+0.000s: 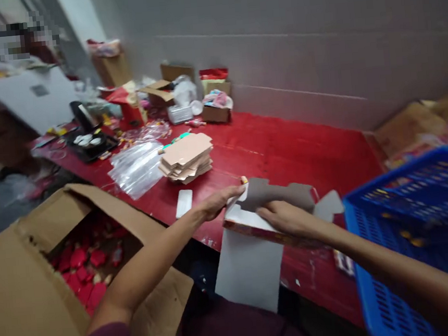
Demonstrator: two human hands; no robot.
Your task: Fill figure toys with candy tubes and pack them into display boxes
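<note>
An opened white and grey carton (252, 265) lies at the front edge of the red table, its flaps spread and one long panel hanging over the edge. My left hand (221, 200) is closed on the carton's left end, with the thumb up by a corner flap. Inside the carton, my right hand (285, 216) reaches down against the front wall; its fingers are bent and partly hidden, so what they hold cannot be made out. A stack of flat folded cartons (187, 153) and a small white tray (183, 203) are beyond my left hand.
A cardboard box (22, 280) of red items stands at the left, a blue basket (378, 280) at the right. Clear plastic bags (137, 167), a black tray (91, 148) and small boxes (216, 115) lie farther back near the wall.
</note>
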